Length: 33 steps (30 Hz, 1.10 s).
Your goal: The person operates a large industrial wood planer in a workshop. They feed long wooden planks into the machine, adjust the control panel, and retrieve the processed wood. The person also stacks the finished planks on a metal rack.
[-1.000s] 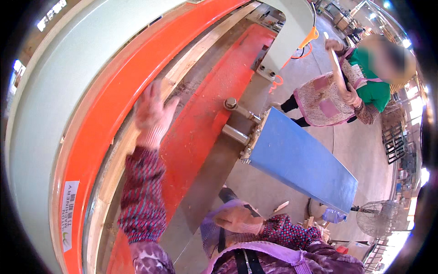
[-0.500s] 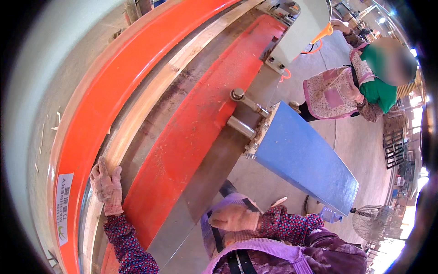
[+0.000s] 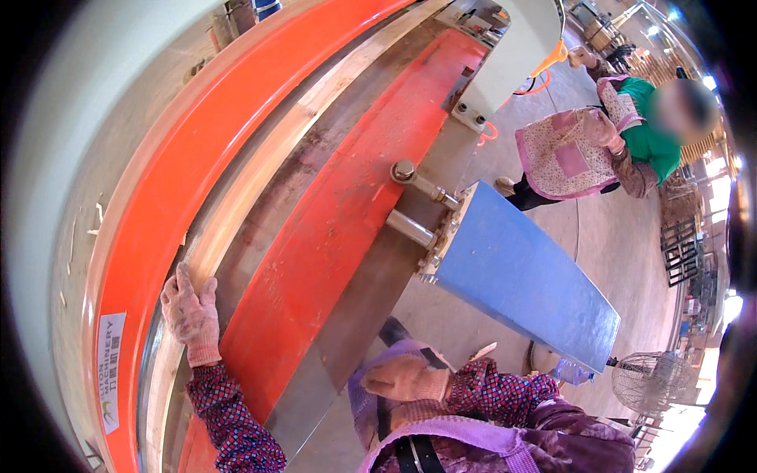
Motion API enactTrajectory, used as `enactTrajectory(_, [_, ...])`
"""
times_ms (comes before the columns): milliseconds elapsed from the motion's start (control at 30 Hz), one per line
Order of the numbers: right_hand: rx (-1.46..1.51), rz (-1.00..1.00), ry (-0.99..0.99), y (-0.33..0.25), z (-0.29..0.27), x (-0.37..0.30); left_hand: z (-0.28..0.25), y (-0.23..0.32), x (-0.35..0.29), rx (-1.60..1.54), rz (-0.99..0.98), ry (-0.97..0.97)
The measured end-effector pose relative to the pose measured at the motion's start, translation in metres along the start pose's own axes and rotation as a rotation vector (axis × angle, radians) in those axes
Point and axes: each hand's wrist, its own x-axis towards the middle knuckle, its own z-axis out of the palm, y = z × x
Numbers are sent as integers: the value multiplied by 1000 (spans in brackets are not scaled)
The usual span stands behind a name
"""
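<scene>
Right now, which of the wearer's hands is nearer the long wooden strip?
Left. The left hand lies over the wooden strip, seemingly touching; the right hand is well apart, past the flat red bar to the strip's right.

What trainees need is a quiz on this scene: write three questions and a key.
1. Is the pale-gloved hand lying over the long, pale wooden strip the wearer's left or right?
2. True or false: in the picture, the smooth, tapering blue panel is right of the glossy orange-red beam.
3. Complete: the co-worker in the speckled, pink-edged cloth apron wears a ____ top.

Key: 1. Left. 2. True. 3. Green.
</scene>
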Motion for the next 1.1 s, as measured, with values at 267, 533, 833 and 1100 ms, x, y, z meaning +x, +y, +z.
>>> enactTrajectory(267, [-131, 5, -125, -8, 9, -3, -31, 17, -19, -31, 121, 90])
enactTrajectory(533, [23, 131, -328, -58, -1, -5, -92, 35, -131, -288, -131, -326])
enactTrajectory(833, [153, -203, -139, -125, -24, 64, 1, -166, -284, -969, -807, 479])
enactTrajectory(1100, [1049, 150, -143, -85, 6, 203, -44, -247, -292, -2153, -1233, 1181])
